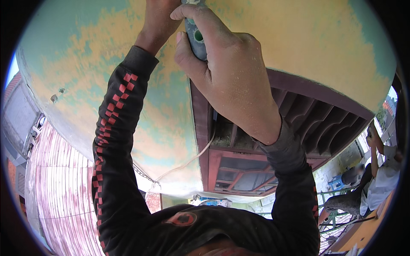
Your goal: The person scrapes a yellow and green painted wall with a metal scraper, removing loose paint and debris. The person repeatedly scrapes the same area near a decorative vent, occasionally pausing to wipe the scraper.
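Observation:
My right hand (235, 70) is closed around the dark grey handle of a hand tool (197, 43), thumb and forefinger along its sides. The handle has a round hole near its end; its working end runs past the upper edge of view, so its exact kind is unclear. Dust coats the back of this hand. My left hand (161, 22) is raised beside the tool's upper part, cut off by the top edge; its fingers are hidden. Before me spreads a wall (169, 96) with patchy green and yellow-orange paint.
Below the right forearm is a dark red window frame (201, 128) with wooden louvers (320, 121). A thin cord (189, 163) hangs down the wall near a chain (145, 172). Corrugated sheeting (61, 179) lies lower left. At right, a co-worker (378, 185) is by green scaffolding (336, 228), another person (352, 174) beyond.

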Available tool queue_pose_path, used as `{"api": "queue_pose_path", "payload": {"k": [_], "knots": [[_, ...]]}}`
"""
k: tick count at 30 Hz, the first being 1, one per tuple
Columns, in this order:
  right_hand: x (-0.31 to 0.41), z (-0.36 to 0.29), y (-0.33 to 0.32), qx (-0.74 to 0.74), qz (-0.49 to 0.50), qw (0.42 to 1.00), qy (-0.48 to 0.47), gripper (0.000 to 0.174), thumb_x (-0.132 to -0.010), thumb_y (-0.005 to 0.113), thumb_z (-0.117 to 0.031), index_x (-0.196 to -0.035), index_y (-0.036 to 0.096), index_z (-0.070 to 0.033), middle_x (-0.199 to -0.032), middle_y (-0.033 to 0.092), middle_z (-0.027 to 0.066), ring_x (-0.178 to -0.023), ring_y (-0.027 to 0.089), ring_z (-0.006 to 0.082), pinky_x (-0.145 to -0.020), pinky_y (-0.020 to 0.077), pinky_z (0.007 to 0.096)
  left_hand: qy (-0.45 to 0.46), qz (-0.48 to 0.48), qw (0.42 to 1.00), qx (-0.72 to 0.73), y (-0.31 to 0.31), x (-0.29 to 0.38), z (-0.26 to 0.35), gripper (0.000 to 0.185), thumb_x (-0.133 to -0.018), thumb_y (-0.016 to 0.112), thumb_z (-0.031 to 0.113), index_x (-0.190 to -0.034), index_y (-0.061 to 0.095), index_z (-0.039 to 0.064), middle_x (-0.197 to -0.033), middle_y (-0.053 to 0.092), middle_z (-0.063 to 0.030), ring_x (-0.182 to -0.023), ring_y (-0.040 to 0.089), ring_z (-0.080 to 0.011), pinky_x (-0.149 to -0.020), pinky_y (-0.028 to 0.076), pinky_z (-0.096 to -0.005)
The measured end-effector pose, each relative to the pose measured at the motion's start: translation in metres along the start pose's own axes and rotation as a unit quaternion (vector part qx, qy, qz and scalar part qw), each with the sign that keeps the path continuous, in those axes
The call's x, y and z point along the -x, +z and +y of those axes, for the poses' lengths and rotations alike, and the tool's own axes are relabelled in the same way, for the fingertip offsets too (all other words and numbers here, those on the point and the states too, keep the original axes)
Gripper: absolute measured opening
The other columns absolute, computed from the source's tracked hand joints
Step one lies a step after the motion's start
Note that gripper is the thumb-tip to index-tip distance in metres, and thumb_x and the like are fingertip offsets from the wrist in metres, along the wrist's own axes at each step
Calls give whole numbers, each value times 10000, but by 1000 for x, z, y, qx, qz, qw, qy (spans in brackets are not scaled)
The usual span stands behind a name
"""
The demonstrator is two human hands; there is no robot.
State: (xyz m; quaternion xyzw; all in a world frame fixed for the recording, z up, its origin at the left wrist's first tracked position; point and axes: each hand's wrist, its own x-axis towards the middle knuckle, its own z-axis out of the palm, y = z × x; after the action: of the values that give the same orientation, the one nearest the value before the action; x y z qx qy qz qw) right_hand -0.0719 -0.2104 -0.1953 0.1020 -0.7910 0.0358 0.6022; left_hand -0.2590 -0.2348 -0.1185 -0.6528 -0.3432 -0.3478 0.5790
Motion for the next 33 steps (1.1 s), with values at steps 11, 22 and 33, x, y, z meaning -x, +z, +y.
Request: {"api": "queue_pose_path", "payload": {"k": [11, 22, 33], "knots": [[7, -2, -2, 9, -9, 1000, 7, 188, -904, 693, -140, -996, 551, -59, -568, 617, 120, -527, 656, 348, -475, 497, 459, -15, -32, 999, 0, -1, 15, -7, 478, -892, 663, 127, -1368, 670, 82, -1365, 686, -129, -1267, 662, -302, -1042, 560, -388], [-2, 5, 8, 4, 0, 1000, -3, 204, -904, 703, -159, -991, 551, -53, -555, 606, 125, -511, 647, 356, -475, 494, 464, -1, -26, 999, -21, -8, 3, -9, 480, -893, 667, 134, -1371, 669, 84, -1365, 687, -127, -1263, 665, -299, -1036, 564, -389], [-12, 4, 6, -11, 13, 1000, -19, 189, -909, 694, -155, -974, 554, -47, -554, 604, 127, -519, 659, 337, -486, 512, 448, 5, -25, 999, -33, -13, -4, -11, 482, -894, 670, 141, -1373, 668, 86, -1365, 687, -124, -1259, 667, -297, -1030, 567, -390]]}}
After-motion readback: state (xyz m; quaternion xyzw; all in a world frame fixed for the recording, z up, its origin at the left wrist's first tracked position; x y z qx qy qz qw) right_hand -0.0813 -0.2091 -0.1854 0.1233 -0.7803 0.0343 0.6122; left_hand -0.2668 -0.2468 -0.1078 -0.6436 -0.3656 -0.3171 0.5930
